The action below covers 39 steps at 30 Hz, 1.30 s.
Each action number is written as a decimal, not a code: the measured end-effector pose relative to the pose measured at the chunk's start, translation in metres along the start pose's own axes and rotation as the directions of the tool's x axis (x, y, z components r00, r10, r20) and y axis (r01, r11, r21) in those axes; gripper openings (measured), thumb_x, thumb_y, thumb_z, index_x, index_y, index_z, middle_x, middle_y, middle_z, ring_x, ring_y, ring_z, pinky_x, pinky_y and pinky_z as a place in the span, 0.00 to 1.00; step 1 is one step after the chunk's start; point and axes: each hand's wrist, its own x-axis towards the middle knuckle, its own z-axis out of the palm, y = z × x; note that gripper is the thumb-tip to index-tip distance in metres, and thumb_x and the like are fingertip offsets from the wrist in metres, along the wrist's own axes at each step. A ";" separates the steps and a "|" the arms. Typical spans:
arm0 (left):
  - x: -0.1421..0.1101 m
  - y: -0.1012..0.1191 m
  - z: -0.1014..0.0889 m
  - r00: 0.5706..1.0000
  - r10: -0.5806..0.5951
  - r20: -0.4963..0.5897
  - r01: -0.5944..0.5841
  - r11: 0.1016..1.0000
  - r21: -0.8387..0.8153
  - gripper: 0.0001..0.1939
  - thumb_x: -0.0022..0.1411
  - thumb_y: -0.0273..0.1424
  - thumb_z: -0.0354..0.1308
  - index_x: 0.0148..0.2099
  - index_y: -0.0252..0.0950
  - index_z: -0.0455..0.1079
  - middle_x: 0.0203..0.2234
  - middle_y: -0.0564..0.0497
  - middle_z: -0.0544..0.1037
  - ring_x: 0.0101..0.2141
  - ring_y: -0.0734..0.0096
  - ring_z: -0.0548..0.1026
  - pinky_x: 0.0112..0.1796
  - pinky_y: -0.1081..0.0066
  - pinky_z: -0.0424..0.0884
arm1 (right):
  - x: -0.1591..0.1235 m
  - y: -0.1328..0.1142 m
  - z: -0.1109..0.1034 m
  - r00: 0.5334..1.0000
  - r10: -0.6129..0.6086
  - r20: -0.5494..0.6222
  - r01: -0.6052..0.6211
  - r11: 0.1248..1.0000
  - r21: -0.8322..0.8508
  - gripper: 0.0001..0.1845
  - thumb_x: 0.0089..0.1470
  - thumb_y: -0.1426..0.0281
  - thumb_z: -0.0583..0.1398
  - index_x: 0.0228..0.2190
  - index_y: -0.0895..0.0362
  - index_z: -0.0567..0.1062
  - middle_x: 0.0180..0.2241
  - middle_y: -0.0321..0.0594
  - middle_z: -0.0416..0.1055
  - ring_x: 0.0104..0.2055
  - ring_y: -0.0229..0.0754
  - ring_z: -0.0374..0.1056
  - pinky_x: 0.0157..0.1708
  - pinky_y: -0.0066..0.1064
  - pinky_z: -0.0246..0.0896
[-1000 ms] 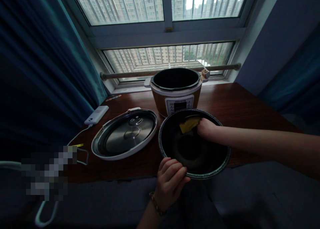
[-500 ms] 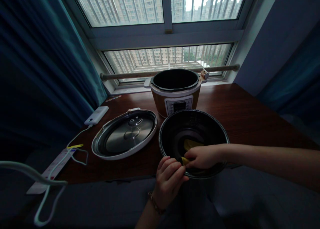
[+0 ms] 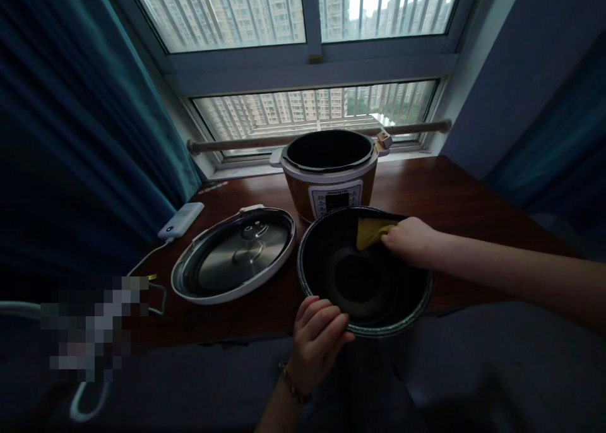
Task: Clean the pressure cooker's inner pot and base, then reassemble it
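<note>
A dark inner pot (image 3: 360,288) with a pale rim sits at the table's front edge, its mouth facing up toward me. My left hand (image 3: 319,338) grips its near left rim, fingers wrapped over the edge. My right hand (image 3: 411,238) is closed on a yellow cloth (image 3: 372,232) at the far right of the pot's inner wall. Part of the cloth spreads out left of the fingers. Behind the pot stands the electric cooker body (image 3: 326,180), lidless, its control panel facing me. To the left, the cooker lid (image 3: 237,256) lies with its metal inner side up.
The brown wooden table (image 3: 454,199) reaches back to a barred window (image 3: 265,111). At its left edge lies a white power bank (image 3: 182,221) with a cable (image 3: 149,256). A blurred patch covers the lower left. Blue curtains (image 3: 95,105) hang at the sides.
My right hand has moved the yellow cloth from the pot's near side up to its far right wall. My left hand keeps its hold on the rim.
</note>
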 end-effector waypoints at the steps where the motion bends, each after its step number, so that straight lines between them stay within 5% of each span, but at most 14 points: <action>1: 0.000 0.000 0.000 1.000 0.000 -0.002 0.000 1.000 -0.001 0.09 0.64 0.32 0.50 0.38 0.34 0.70 0.28 0.51 0.75 0.35 0.71 0.71 0.46 0.65 0.63 | 0.001 0.003 -0.002 0.999 0.009 -0.044 -0.012 0.998 -0.062 0.11 0.51 0.80 0.52 0.34 0.62 0.73 0.33 0.52 0.73 0.36 0.54 0.71 0.32 0.40 0.62; 7: -0.002 0.000 0.001 1.000 -0.007 0.007 0.007 1.000 -0.017 0.09 0.64 0.31 0.50 0.38 0.33 0.70 0.29 0.50 0.75 0.36 0.71 0.70 0.46 0.64 0.62 | -0.010 0.018 0.000 0.927 0.160 -0.339 -0.188 0.981 -0.052 0.16 0.53 0.78 0.51 0.45 0.64 0.64 0.41 0.53 0.66 0.33 0.50 0.71 0.26 0.33 0.61; 13: -0.002 0.000 0.002 1.000 0.003 -0.003 -0.003 1.000 -0.030 0.09 0.63 0.31 0.51 0.38 0.32 0.70 0.29 0.50 0.74 0.36 0.71 0.70 0.46 0.64 0.61 | -0.039 0.023 0.022 0.942 0.307 -0.139 -0.268 0.932 0.242 0.11 0.48 0.69 0.59 0.35 0.62 0.69 0.40 0.49 0.60 0.30 0.43 0.70 0.29 0.33 0.63; 16: -0.003 0.000 0.002 1.000 -0.002 -0.002 0.002 0.999 -0.037 0.09 0.63 0.31 0.51 0.38 0.32 0.70 0.29 0.50 0.74 0.36 0.71 0.70 0.47 0.64 0.61 | -0.056 0.016 0.031 0.923 0.292 -0.252 -0.175 0.900 0.400 0.17 0.48 0.72 0.58 0.42 0.59 0.67 0.39 0.44 0.60 0.32 0.41 0.69 0.32 0.32 0.64; 20: -0.004 0.000 0.002 1.000 -0.012 -0.002 0.012 0.999 -0.033 0.08 0.63 0.31 0.51 0.39 0.33 0.70 0.29 0.50 0.74 0.36 0.70 0.70 0.46 0.63 0.62 | -0.078 -0.006 0.026 0.803 0.273 -0.530 0.032 0.868 0.496 0.28 0.47 0.75 0.57 0.51 0.56 0.60 0.45 0.45 0.58 0.40 0.44 0.68 0.37 0.33 0.66; 24: -0.004 -0.001 0.002 1.000 -0.008 0.008 0.008 1.000 -0.025 0.08 0.63 0.31 0.51 0.40 0.34 0.70 0.29 0.50 0.75 0.36 0.69 0.71 0.45 0.63 0.63 | -0.087 -0.037 0.012 0.631 0.282 -0.723 0.245 0.812 0.530 0.22 0.47 0.73 0.59 0.46 0.55 0.64 0.44 0.44 0.61 0.45 0.44 0.64 0.42 0.32 0.64; 26: -0.004 -0.001 0.002 1.000 -0.006 0.018 0.006 1.000 -0.028 0.07 0.63 0.30 0.51 0.40 0.34 0.69 0.30 0.49 0.75 0.36 0.69 0.71 0.45 0.62 0.63 | -0.084 -0.052 0.012 0.664 0.280 -0.693 0.330 0.722 0.608 0.19 0.48 0.72 0.59 0.44 0.56 0.65 0.43 0.43 0.63 0.43 0.42 0.65 0.41 0.30 0.64; 29: -0.006 -0.002 0.002 0.999 -0.006 0.043 0.008 0.999 -0.043 0.07 0.62 0.26 0.49 0.39 0.34 0.69 0.31 0.48 0.75 0.37 0.68 0.71 0.45 0.62 0.64 | -0.075 -0.067 0.019 0.885 0.101 -0.454 0.327 0.559 0.762 0.18 0.50 0.67 0.59 0.44 0.58 0.67 0.40 0.43 0.67 0.35 0.38 0.67 0.33 0.27 0.63; 31: -0.009 -0.003 -0.001 0.998 -0.003 0.058 0.007 0.998 -0.058 0.09 0.60 0.24 0.51 0.43 0.34 0.68 0.34 0.47 0.75 0.39 0.67 0.71 0.46 0.61 0.64 | -0.072 -0.070 0.022 0.955 -0.093 -0.282 0.287 0.535 0.795 0.13 0.53 0.63 0.57 0.38 0.59 0.71 0.33 0.40 0.70 0.29 0.36 0.66 0.27 0.25 0.60; 35: -0.007 0.000 -0.019 0.990 -0.114 0.080 0.127 0.977 -0.174 0.21 0.58 0.22 0.52 0.54 0.35 0.60 0.45 0.43 0.71 0.47 0.63 0.69 0.47 0.60 0.66 | -0.079 -0.070 0.017 0.945 -0.243 -0.218 0.321 0.571 0.755 0.16 0.58 0.61 0.52 0.29 0.58 0.72 0.27 0.37 0.71 0.27 0.35 0.65 0.26 0.24 0.57; 39: 0.032 0.015 -0.040 0.921 -0.329 0.209 0.385 0.852 -0.354 0.16 0.64 0.25 0.45 0.52 0.38 0.63 0.48 0.46 0.70 0.49 0.68 0.68 0.48 0.67 0.65 | -0.085 -0.076 0.019 0.919 -0.222 -0.326 0.390 0.637 0.665 0.13 0.58 0.65 0.52 0.31 0.59 0.72 0.31 0.40 0.72 0.30 0.37 0.67 0.30 0.26 0.60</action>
